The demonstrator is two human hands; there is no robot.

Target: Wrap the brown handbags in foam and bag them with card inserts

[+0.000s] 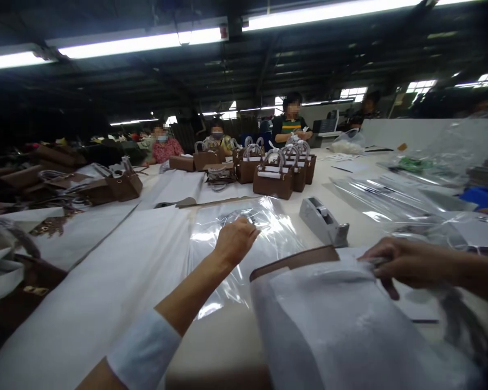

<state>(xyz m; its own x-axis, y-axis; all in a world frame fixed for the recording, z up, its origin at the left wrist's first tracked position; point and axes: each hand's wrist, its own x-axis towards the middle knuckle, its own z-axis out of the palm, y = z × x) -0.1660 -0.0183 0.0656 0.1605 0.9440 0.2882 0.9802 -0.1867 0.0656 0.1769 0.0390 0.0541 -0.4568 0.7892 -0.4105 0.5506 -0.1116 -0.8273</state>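
Plainly, left hand [236, 239] grips plastic bag [270, 227], right hand [406, 264] pinches wrapped handbag [321, 314].

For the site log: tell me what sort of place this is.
Probably a handbag factory's packing floor: brown handbags stand grouped on a long white table, the left hand rests on a clear plastic bag, and other people sit beyond.

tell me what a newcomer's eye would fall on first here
Nearest the camera, a brown bag wrapped in white paper fills the lower right, the right hand touching its top edge. The left hand rests on a clear plastic bag at centre. Farther back on the table stands a cluster of brown handbags with wrapped handles.
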